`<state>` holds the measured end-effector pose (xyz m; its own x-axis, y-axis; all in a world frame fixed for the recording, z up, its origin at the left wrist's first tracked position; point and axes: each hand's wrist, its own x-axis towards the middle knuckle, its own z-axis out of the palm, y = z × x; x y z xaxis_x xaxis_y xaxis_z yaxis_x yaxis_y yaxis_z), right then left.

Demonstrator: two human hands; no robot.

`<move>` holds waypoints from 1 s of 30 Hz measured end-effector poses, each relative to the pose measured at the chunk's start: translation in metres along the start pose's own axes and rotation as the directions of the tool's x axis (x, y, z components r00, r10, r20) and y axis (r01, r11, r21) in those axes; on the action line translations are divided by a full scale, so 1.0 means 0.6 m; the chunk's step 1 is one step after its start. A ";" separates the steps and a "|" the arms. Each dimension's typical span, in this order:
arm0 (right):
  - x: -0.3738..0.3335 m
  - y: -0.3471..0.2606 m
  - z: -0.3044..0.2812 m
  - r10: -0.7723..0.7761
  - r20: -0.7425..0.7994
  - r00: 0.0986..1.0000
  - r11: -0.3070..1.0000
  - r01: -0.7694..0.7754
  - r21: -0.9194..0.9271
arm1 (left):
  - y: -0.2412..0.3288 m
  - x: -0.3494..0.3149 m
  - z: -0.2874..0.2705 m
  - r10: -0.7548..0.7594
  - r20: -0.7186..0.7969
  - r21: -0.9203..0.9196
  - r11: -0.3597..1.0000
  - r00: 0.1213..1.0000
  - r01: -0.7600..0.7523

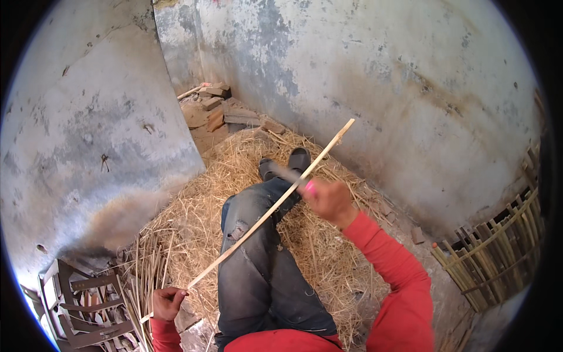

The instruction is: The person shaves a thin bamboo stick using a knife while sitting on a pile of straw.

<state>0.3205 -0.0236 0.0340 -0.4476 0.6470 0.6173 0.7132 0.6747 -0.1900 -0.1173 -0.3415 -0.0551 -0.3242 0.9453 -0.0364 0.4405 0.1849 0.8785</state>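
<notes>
A long pale strip of split bamboo or wood (258,223) runs slantwise across my legs, from lower left to upper right. Its near end is pinched between the thumb and fingers of my left hand (168,303). My right hand (329,203) is closed round the pink handle of a knife (287,173). The knife's blade is smeared by motion and points left across the strip. Whether the blade touches the strip I cannot tell. The strip's far end sticks out past my right hand towards the wall.
Shavings and straw (193,217) cover the floor around my legs. Thin strips (149,264) lie at the left beside a dark metal frame (97,308). A slatted bamboo fence (498,249) stands at the right. Bricks (217,97) are piled in the far corner, below worn walls (352,64).
</notes>
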 end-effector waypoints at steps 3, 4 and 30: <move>0.008 0.054 0.024 -0.023 -0.189 0.982 0.999 0.019 -0.027 | 0.006 -0.008 -0.004 0.014 0.021 0.054 0.998 1.000 -0.015; 0.026 0.102 0.016 0.158 -0.279 0.947 0.984 -0.174 -0.033 | 0.008 -0.011 -0.002 -0.004 0.023 0.034 0.999 1.000 0.003; 0.052 0.148 -0.085 0.617 -0.195 0.763 0.711 -0.434 0.553 | -0.008 -0.019 -0.027 -0.010 0.017 0.060 0.998 1.000 0.009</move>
<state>0.3975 0.0380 0.0753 0.2039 0.8402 0.5024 0.4035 0.3955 -0.8251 -0.1294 -0.3572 -0.0512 -0.3145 0.9477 -0.0535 0.4868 0.2095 0.8480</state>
